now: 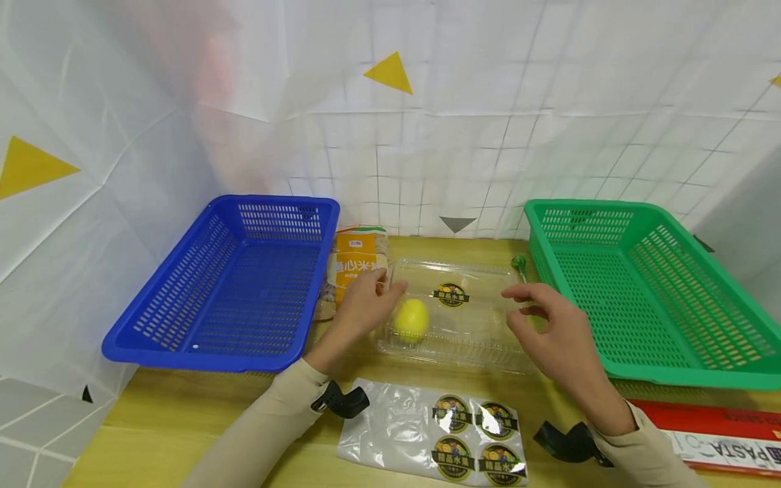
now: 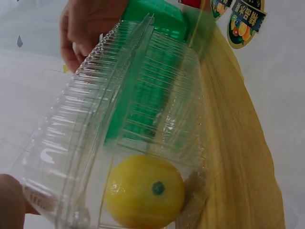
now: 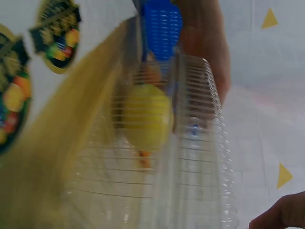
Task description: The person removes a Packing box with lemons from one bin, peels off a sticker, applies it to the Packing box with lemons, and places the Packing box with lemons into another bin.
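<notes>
A clear plastic clamshell box sits on the wooden table with its lid down. Inside, toward its left end, lies a yellow fruit with a small green stem mark. On the lid is a round black-and-gold fruit sticker. My left hand is at the box's left edge, thumb reaching over the lid near the fruit. At the right end hovers my right hand, its thumb and forefinger apart with nothing between them.
A blue basket stands left, a green basket right. Behind my left hand is an orange-labelled food bag. A green-topped lollipop-like item lies behind the box. A sticker sheet lies in front, a red pasta box front right.
</notes>
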`<state>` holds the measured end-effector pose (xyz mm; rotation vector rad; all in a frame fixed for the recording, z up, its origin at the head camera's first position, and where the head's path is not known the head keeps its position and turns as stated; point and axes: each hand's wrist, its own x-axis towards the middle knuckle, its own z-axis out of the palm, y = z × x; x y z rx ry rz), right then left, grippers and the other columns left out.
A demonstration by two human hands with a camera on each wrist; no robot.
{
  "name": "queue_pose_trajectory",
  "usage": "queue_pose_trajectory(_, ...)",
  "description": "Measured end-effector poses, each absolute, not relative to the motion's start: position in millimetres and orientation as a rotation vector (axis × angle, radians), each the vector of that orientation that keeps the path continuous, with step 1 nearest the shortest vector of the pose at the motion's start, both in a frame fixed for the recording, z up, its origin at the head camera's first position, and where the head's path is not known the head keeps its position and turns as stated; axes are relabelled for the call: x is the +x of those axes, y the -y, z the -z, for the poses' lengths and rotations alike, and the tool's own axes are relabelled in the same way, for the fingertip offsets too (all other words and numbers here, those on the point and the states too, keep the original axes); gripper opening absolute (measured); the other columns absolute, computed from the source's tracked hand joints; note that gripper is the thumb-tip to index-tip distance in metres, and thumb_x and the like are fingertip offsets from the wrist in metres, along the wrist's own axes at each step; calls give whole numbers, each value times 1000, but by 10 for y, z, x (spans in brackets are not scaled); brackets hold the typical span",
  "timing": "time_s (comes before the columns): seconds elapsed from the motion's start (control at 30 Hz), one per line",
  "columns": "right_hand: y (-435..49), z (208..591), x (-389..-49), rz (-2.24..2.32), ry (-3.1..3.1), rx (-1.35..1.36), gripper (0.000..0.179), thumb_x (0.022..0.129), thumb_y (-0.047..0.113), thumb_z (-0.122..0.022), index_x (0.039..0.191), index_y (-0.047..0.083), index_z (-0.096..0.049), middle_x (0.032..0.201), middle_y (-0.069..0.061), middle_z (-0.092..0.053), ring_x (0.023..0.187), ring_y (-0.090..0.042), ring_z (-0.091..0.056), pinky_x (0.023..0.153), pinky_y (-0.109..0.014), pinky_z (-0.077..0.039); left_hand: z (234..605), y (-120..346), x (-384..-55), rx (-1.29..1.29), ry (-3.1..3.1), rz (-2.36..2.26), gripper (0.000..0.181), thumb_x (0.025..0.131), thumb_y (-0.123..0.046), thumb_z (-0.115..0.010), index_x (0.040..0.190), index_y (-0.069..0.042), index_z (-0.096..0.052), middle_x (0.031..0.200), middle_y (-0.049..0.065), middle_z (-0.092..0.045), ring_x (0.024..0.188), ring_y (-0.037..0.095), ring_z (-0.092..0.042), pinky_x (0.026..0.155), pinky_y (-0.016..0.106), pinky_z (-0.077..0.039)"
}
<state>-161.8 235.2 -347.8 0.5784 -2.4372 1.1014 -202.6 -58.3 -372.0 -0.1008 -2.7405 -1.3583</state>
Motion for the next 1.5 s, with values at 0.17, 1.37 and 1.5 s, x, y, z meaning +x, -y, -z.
queue_pose_trajectory(0.17, -2411, 3564, -1529, -1017, 2554, 527, 51, 91, 6, -74, 140, -1, -58, 140, -23, -58, 117, -44, -59, 92, -56, -48, 3723, 600, -2017, -30, 2761, 1414, 55, 102, -41, -63, 137, 2, -62, 127, 20, -66, 117, 34, -60, 98, 50, -50)
queue_pose_trajectory(1.37, -2798, 3170, -1598, -1451, 2647, 315, 46, 108, 35, -58, 147, 11, -58, 131, -3, -66, 105, -7, -64, 80, -17, -52, 3647, 714, -1612, -113, 2239, 2747, 55, 101, -40, -56, 133, 5, -56, 122, 20, -61, 94, 29, -69, 79, 43, -62)
queue_pose_trajectory(1.5, -2995, 3098, -1545, -1375, 2575, 251, 40, 108, 33, -58, 145, 17, -62, 128, 6, -67, 103, -9, -64, 82, -14, -47, 3593, 686, -1595, -113, 2152, 2770, 58, 102, -42, -56, 135, 5, -57, 120, 21, -63, 93, 29, -70, 78, 43, -62)
